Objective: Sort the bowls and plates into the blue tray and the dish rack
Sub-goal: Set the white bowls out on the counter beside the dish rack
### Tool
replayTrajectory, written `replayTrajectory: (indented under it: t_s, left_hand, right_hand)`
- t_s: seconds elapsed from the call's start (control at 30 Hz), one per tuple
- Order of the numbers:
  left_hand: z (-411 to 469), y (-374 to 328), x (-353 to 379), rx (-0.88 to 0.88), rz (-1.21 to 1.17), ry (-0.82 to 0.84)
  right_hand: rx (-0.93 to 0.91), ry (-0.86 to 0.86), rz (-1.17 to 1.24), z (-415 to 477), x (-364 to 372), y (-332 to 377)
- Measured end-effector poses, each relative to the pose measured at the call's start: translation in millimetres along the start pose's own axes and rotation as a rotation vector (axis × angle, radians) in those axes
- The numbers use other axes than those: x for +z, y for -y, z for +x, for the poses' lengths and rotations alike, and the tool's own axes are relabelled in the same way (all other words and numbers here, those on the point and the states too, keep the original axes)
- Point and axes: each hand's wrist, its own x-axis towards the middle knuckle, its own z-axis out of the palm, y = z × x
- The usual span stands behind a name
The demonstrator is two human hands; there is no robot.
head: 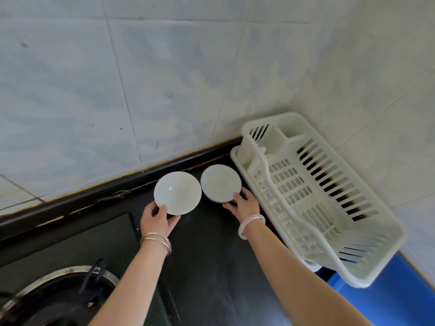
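Observation:
Two white bowls sit side by side at the back of the black counter. My left hand (158, 220) grips the near rim of the left bowl (177, 192), thumb on the inside. My right hand (243, 203) grips the near rim of the right bowl (220, 182), thumb over the edge. The white plastic dish rack (313, 196) stands just right of the bowls, with nothing in it. A corner of the blue tray (386, 295) shows at the lower right, partly under the rack's near end.
A tiled wall (164, 78) rises right behind the counter and wraps round the rack on the right. A gas burner ring (58, 292) lies at the lower left on a dark stove top. Black counter (211, 255) stretches between my forearms.

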Motion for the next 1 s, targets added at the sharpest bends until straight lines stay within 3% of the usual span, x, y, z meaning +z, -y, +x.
replayTrajectory:
  t_s: [0.47, 0.73, 1.0]
  left_hand:
    - [8, -4, 10, 0.022, -0.135, -0.023]
    - [10, 1, 11, 0.046, -0.116, -0.07]
    - [-3, 6, 6, 0.259, 0.149, -0.068]
  right_hand:
    - [0.002, -0.006, 0.013, 18, 38, 14]
    - [0.037, 0.079, 0.043, 11, 40, 15]
    - [0.098, 0.232, -0.131, -15, 28, 25]
